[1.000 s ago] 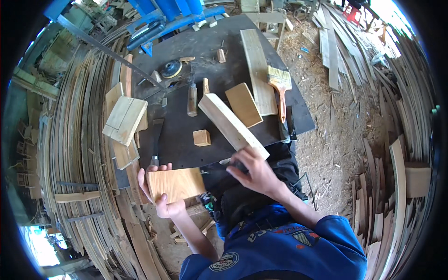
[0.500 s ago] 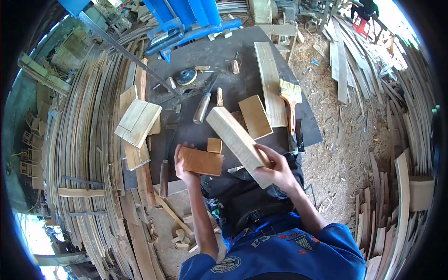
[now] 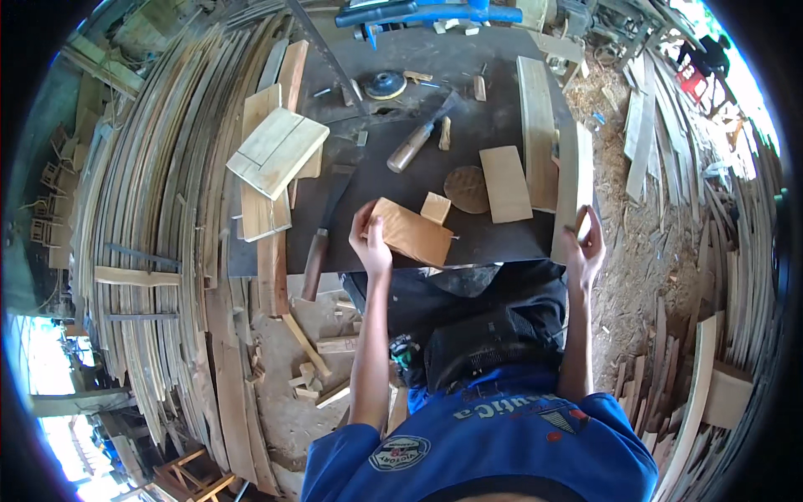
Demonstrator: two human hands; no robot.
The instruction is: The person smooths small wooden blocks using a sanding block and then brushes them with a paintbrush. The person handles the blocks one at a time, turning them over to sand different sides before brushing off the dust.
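The left hand [image 3: 370, 238] closes its fingers over the left end of a reddish-brown wood block [image 3: 411, 232], which lies on the dark workbench [image 3: 418, 167] (toward the hand's three o'clock). A small pale cube [image 3: 435, 207] touches the block's upper edge. The right hand [image 3: 583, 247] grips the near end of a long pale plank [image 3: 573, 188] stretching toward its twelve o'clock.

Bright daylight, strongest at the far right where it glares white. The dark desk [image 3: 435, 167] lies in soft shade. Fisheye bending curves edges; black corners; centre sharp, rim smeared.
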